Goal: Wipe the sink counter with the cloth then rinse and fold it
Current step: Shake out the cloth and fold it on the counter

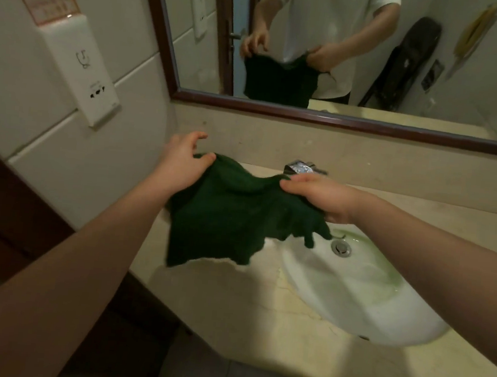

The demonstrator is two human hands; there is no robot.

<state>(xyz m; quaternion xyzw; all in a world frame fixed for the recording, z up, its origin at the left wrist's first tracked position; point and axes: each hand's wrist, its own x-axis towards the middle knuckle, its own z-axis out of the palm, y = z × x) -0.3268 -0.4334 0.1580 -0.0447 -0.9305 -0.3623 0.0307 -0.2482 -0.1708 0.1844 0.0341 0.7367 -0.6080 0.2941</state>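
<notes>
Item: dark green cloth (239,214), held in air over sink counter (230,316), left of basin (361,291). Left hand (183,164) pinches far-left top edge; right hand (321,197) grips far-right top edge. Cloth hangs limp, lower hem ragged. Judged soft, light, likely damp; best held at top corners for folding.

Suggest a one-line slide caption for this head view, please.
Both hands, left and right, hold a dark green cloth spread above the counter beside the sink.
</notes>
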